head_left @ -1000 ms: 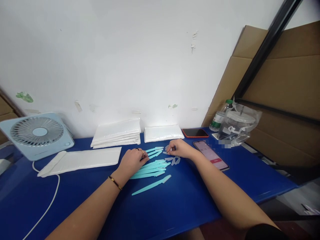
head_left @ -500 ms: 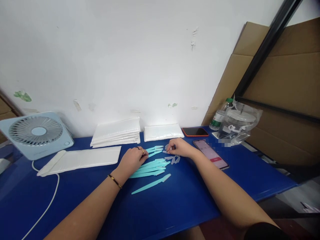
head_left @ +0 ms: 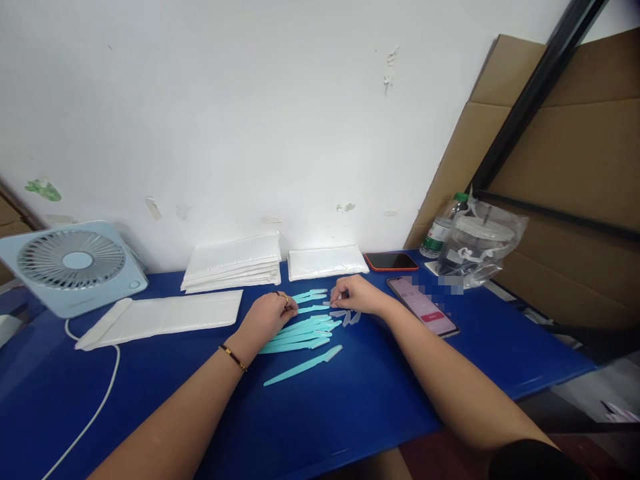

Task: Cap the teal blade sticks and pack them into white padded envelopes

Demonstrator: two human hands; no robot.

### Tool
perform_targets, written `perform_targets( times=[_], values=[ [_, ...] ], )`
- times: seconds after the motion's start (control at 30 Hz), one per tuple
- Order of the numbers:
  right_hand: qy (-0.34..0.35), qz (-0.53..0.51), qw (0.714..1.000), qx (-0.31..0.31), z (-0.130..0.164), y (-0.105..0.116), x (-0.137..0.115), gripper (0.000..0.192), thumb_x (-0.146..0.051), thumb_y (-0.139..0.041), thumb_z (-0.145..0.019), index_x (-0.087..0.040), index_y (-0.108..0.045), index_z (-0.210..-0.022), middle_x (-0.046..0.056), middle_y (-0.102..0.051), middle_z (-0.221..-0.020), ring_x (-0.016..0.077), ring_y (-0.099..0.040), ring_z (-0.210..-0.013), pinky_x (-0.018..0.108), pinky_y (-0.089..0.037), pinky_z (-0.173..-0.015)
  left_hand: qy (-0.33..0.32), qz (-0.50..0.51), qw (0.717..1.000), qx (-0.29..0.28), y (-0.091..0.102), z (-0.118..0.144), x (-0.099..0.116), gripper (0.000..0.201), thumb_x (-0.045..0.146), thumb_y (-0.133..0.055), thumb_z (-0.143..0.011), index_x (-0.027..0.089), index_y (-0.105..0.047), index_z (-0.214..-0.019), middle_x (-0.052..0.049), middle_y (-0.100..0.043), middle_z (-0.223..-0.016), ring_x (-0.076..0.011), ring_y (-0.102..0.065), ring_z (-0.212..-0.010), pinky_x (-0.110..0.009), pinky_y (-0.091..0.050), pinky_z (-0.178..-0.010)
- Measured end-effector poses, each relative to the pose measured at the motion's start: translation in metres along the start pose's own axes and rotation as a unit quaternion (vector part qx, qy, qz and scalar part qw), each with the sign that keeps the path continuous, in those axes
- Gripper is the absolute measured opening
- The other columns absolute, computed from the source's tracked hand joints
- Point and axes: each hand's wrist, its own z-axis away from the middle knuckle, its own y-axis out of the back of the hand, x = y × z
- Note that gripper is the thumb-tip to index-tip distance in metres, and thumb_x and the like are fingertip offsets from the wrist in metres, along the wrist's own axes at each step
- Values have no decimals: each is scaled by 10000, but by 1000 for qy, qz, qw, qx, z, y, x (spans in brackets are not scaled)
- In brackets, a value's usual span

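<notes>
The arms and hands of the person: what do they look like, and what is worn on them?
Both forearms are bare, with no gloves on the hands. The left hand has a dark ring and a gold ring on its fingers, and a thin dark bracelet with gold parts sits at that wrist. The right hand shows no jewellery. A black sleeve covers the right upper arm at the picture's lower edge.

The person is wearing a thin dark bracelet (head_left: 233, 358) with gold ends on the left wrist and 2 rings (head_left: 281, 297), 1 dark and 1 gold, on the left hand (head_left: 267, 315). Both forearms are showing bare; a black sleeve (head_left: 530, 461) is covering the right upper arm.
</notes>
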Motion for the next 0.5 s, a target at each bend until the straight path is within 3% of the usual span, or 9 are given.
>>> perform_targets(
  times=[0.33,0.5],
  values=[
    [19,23,999,34,-11,-17,-13,95,-253,-653,-753,-185,-720,-760,20,-626,-739,106,-569,-622,223,-416,-567,1,2,1000,8,-5,-3,-2,161,243,-514,-823,207,-669,-796,-12,-666,-850,-167,-594,-796,-262,-420,-710],
    [31,18,999,17,-4,2,-14,138,-263,-625,-776,-180,-719,-832,33,-648,-800,124,-588,-702,233,-437,-646,8,6,1000,25,4,2,2,201,340,-515,-818,211,-660,-869,-34,-643,-919,-186,-580,-844,-273,-432,-718]
  ],
)
